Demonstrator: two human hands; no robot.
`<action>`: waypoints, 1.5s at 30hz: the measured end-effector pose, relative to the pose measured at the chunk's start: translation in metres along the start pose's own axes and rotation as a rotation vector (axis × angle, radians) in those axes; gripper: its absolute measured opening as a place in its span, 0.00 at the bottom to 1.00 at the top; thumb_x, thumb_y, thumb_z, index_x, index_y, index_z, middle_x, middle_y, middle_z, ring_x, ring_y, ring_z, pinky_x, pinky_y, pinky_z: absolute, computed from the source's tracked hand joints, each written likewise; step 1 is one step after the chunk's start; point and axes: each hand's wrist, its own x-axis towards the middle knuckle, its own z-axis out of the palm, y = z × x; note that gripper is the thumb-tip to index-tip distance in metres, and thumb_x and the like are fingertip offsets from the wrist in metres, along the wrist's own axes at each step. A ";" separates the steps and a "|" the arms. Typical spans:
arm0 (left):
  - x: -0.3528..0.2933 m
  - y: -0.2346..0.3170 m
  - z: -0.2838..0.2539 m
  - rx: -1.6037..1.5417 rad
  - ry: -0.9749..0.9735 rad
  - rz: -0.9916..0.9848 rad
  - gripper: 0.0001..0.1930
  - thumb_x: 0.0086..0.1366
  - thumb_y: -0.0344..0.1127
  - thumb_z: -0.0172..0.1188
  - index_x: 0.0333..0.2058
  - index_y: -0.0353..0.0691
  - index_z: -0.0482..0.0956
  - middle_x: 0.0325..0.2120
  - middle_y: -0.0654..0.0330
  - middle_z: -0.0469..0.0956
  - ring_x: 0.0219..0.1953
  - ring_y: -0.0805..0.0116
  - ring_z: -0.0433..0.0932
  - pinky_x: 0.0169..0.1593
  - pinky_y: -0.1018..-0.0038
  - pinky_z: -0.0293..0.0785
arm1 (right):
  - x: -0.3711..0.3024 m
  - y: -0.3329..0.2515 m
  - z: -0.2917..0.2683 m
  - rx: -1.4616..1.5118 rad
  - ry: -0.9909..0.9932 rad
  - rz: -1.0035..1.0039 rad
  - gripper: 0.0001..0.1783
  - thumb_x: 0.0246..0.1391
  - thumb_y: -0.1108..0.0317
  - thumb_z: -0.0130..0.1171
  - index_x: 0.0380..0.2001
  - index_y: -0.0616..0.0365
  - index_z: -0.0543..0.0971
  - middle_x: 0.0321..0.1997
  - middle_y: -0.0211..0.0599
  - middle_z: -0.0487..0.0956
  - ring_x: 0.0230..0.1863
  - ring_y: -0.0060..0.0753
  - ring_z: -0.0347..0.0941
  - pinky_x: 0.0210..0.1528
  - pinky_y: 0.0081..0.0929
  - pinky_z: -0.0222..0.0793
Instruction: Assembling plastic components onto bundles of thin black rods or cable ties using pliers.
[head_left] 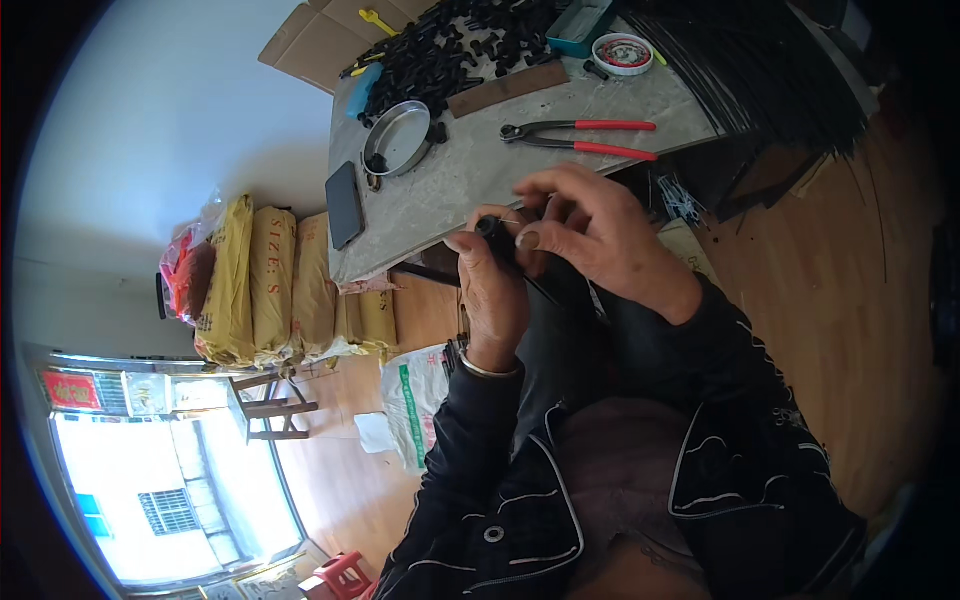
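My left hand (492,290) is closed around a small black cylindrical part (490,228), its round end facing up between thumb and fingers. A thin dark rod (541,290) slants down from beneath the hands. Close on the right, my right hand (600,225) has its fingers curled and its thumb against the black part. A fine pale strand (508,220) shows between the part and the right fingertips; whether they grip it is hidden. Both hands are above my lap, just off the table's front edge. Nearest on the table lie red-handled pincers (585,137).
The grey table (450,200) holds a pile of black bolt-like parts (430,60), a round metal dish (400,138), a phone (345,205), a brown strip (508,89) and a small round tin (622,54). Long black rods (740,70) overhang at right. Filled sacks (275,285) stand at left.
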 end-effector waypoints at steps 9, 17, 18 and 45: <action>-0.011 -0.013 0.000 0.133 0.387 -0.009 0.29 0.72 0.62 0.33 0.32 0.41 0.71 0.21 0.70 0.65 0.22 0.83 0.60 0.26 0.84 0.56 | -0.006 0.007 0.050 0.265 0.089 0.210 0.10 0.57 0.68 0.60 0.29 0.64 0.75 0.26 0.33 0.76 0.27 0.19 0.74 0.27 0.19 0.69; -0.011 -0.017 -0.009 0.214 0.365 0.178 0.28 0.72 0.60 0.34 0.32 0.41 0.71 0.21 0.72 0.65 0.23 0.84 0.61 0.26 0.85 0.56 | 0.021 -0.010 0.046 -0.519 0.130 -0.454 0.11 0.48 0.72 0.64 0.22 0.60 0.70 0.19 0.37 0.70 0.20 0.44 0.70 0.21 0.33 0.65; -0.013 -0.016 -0.007 0.185 0.380 0.093 0.28 0.72 0.60 0.34 0.31 0.41 0.71 0.21 0.72 0.65 0.22 0.83 0.61 0.25 0.85 0.55 | 0.026 -0.009 0.042 -0.531 0.126 -0.454 0.11 0.48 0.72 0.64 0.22 0.60 0.70 0.19 0.37 0.70 0.20 0.44 0.70 0.21 0.33 0.65; -0.014 -0.014 -0.027 0.061 0.331 -0.106 0.33 0.73 0.59 0.31 0.26 0.36 0.72 0.08 0.73 0.56 0.11 0.84 0.51 0.17 0.81 0.46 | 0.050 0.062 -0.043 -0.073 0.004 0.356 0.09 0.54 0.70 0.59 0.31 0.61 0.69 0.31 0.32 0.74 0.28 0.25 0.69 0.29 0.26 0.65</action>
